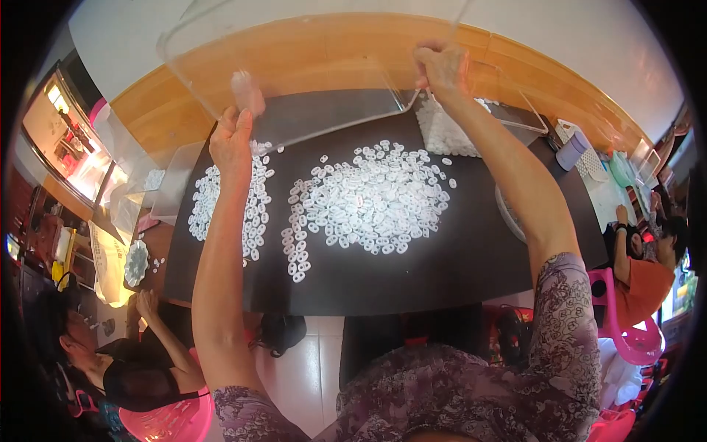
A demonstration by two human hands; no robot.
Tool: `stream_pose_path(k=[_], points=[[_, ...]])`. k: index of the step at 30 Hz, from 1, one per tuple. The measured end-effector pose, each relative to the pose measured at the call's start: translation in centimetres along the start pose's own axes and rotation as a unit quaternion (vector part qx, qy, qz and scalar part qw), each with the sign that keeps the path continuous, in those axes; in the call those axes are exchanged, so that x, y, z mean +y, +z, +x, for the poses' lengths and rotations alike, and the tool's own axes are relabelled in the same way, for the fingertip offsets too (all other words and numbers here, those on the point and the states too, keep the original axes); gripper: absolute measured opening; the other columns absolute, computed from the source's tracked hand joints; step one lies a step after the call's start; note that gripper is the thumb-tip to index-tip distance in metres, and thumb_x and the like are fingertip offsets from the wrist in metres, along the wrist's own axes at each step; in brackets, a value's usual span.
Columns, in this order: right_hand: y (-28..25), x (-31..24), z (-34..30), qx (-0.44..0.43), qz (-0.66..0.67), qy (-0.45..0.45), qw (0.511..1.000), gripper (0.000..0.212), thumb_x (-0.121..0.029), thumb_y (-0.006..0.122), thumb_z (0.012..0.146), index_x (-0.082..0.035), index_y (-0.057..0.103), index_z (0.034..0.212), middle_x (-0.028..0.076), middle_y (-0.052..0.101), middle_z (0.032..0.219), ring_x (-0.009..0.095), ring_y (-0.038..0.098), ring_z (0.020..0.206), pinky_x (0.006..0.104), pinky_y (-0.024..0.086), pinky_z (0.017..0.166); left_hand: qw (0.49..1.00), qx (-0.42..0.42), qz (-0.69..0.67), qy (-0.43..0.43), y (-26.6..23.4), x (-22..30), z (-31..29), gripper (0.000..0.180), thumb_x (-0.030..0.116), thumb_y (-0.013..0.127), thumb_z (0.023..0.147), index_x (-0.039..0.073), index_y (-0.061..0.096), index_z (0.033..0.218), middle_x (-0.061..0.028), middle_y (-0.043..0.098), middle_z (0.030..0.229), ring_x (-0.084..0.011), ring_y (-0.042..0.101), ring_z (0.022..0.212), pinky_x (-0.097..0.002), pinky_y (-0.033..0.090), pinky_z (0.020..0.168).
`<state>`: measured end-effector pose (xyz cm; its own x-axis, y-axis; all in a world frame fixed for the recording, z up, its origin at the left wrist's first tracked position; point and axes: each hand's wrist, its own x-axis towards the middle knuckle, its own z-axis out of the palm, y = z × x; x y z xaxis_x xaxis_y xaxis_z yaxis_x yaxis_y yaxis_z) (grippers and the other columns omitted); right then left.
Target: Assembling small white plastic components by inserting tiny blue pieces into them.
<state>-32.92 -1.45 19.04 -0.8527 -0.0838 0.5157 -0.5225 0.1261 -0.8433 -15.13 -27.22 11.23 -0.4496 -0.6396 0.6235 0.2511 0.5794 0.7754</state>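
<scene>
A large clear plastic box (324,121) is raised and tilted over the far side of the dark table (412,283). My left hand (232,144) is closed on its left edge, and my right hand (444,70) grips its right edge higher up. Below it on the table lies a wide heap of small white oval pieces (379,195) with two holes each. A smaller spread of the same pieces (254,210) lies partly behind my left forearm. Beyond my right forearm is a container of white pieces (445,131), partly hidden.
A purple cup (571,152) and a white perforated basket (589,162) are at the right. A translucent bin (177,180) stands left of the table. One person (121,361) sits at the left on a pink chair; another in orange (648,287) is at the right.
</scene>
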Motion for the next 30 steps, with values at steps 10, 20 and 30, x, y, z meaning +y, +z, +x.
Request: stream_pose_path(k=[10,20,30], points=[[2.5,8.3,8.2,-0.027,-0.213,-0.071,0.974,0.01,-0.011,0.061,0.068,-0.002,0.06,0.063,0.007,0.051,0.044,0.015,0.05,0.034,0.0302,0.036,0.032,0.981,-0.07,-0.08,-0.161,1.9,-3.7,2.3,0.043,0.031,0.07,0.075,-0.002,0.063,0.103,-0.006,0.062,0.081,-0.0124,0.055,0.057,-0.0245,0.04,0.051],[4.7,12.4,11.4,-0.067,-0.395,-0.059,0.914,0.023,-0.02,0.06,0.069,0.0,0.066,0.079,0.023,0.063,0.082,0.038,0.063,0.08,0.0428,0.05,0.067,0.983,-0.105,-0.053,-0.138,4.3,-7.3,3.5,0.025,0.015,0.053,0.083,0.003,0.065,0.102,-0.0082,0.063,0.075,-0.0123,0.057,0.054,-0.0259,0.045,0.051],[3.6,11.0,9.3,-0.101,-0.317,-0.068,0.941,0.022,-0.017,0.061,0.066,0.003,0.064,0.071,0.027,0.062,0.075,0.041,0.063,0.073,0.0447,0.049,0.062,0.996,-0.059,0.044,-0.052,4.4,-6.7,2.9,0.017,0.013,0.059,0.076,0.003,0.064,0.088,-0.0059,0.057,0.063,-0.0117,0.056,0.05,-0.0267,0.045,0.05]])
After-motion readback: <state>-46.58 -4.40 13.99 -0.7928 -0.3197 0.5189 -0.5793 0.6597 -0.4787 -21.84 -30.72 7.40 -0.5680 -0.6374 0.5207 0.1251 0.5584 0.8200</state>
